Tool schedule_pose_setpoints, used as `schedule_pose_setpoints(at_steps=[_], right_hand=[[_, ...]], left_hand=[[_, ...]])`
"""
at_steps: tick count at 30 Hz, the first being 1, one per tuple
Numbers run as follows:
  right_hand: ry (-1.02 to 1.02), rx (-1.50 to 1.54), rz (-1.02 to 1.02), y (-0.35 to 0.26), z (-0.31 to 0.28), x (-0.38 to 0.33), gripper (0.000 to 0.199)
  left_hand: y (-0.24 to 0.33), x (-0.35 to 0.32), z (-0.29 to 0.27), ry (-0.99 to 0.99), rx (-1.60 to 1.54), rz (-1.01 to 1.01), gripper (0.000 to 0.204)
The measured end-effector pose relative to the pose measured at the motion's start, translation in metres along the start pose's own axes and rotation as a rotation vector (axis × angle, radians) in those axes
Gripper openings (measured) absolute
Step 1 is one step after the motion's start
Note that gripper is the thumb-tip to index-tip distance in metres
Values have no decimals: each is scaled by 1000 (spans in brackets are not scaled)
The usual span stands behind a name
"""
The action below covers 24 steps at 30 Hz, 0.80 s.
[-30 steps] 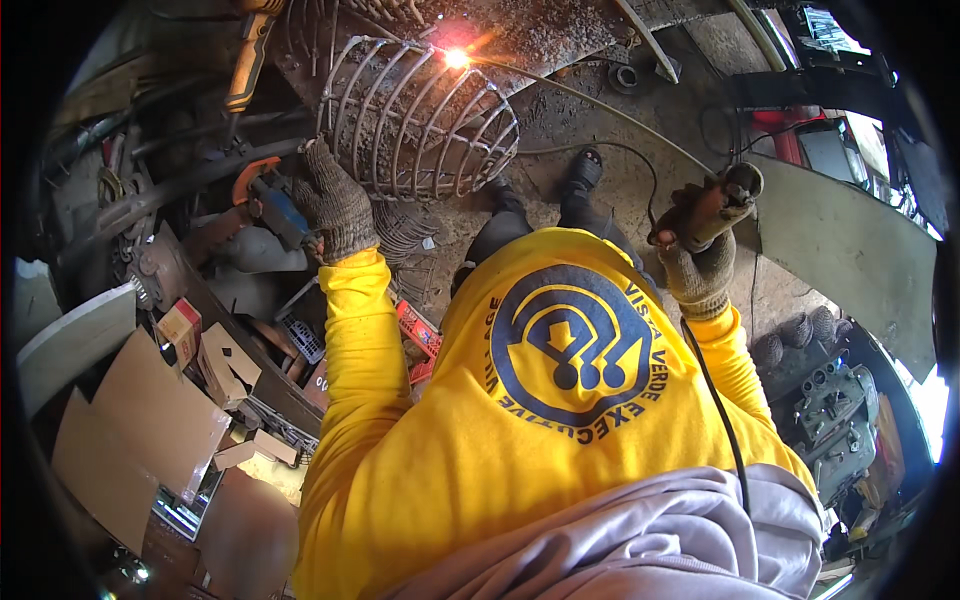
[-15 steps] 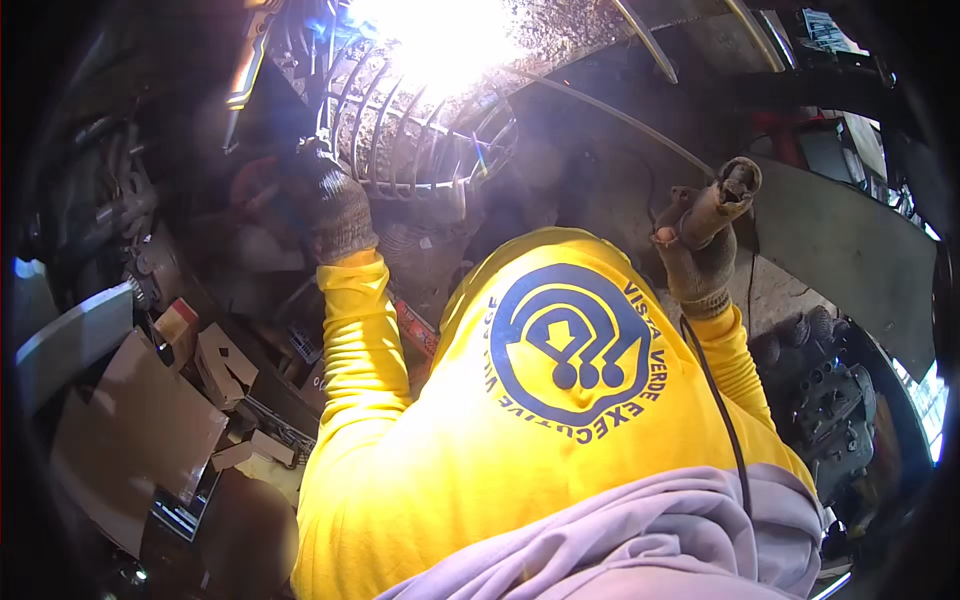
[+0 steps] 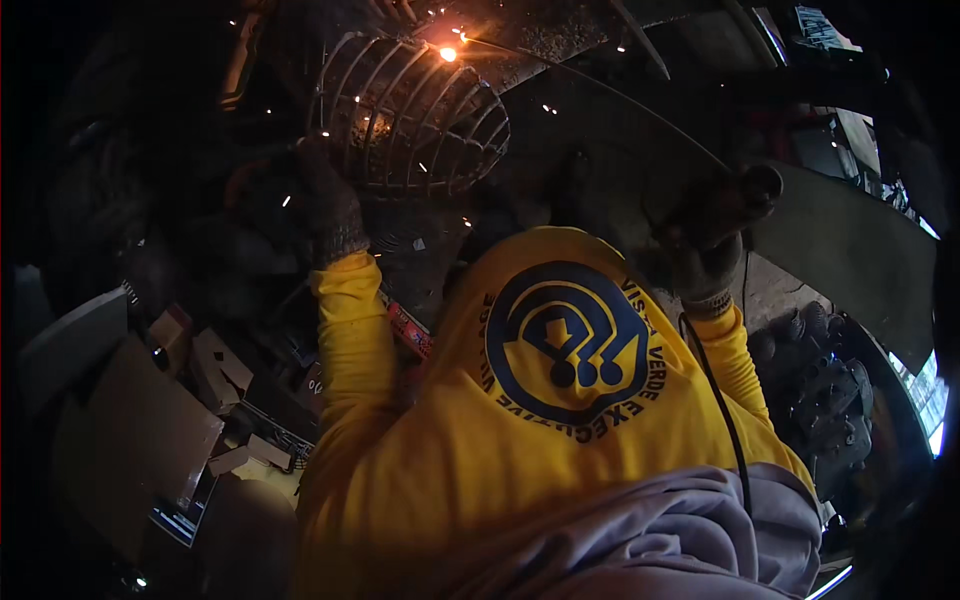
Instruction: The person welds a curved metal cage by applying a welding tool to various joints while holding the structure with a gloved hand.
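Observation:
A curved cage of metal bars (image 3: pixel 425 120) is in front of me at the top of the view. My gloved left hand (image 3: pixel 330 200) is at its left edge, with fingers closed on the cage as far as the dark lets me see. My gloved right hand (image 3: pixel 703 262) grips a welding electrode holder (image 3: pixel 722 208) on the right. From it a thin welding rod (image 3: pixel 620 108) reaches left to the cage's upper edge, its tip glowing orange. Close to that tip, a hot spot (image 3: pixel 448 54) glows on the metal, and sparks fly around it.
A yellow-and-black handled tool (image 3: pixel 240 65) is at the upper left. Cardboard pieces (image 3: pixel 150 425) and boxes lie at the lower left. A dark cable (image 3: pixel 722 410) runs over my right shoulder area. Metal machine parts (image 3: pixel 835 415) and a grey sheet (image 3: pixel 850 260) are at the right.
The blinding white arc has gone out, leaving an orange glow and flying sparks, and the scene is much darker. My right hand with the holder has shifted slightly right.

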State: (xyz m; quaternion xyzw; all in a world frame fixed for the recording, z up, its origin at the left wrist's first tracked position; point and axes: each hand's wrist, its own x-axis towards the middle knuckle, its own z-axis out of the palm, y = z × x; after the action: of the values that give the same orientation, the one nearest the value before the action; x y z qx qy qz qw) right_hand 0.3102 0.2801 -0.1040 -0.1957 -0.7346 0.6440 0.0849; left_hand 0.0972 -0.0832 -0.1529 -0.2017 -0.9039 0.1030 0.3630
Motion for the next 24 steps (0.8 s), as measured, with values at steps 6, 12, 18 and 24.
schedule_pose_setpoints(at_steps=[6, 12, 18, 24], right_hand=[[-9, 71, -55, 2, -7, -4, 55], [-28, 119, 40, 2, -12, -6, 58], [-48, 47, 39, 3, -14, -7, 55], [-18, 114, 76, 5, -15, -9, 52]], left_hand=[[5, 20, -18, -18, -445, -331, 20], [9, 54, -48, -259, -715, -612, 32], [10, 63, -52, -150, -670, -478, 31], [9, 62, -55, -143, -591, -424, 32]])
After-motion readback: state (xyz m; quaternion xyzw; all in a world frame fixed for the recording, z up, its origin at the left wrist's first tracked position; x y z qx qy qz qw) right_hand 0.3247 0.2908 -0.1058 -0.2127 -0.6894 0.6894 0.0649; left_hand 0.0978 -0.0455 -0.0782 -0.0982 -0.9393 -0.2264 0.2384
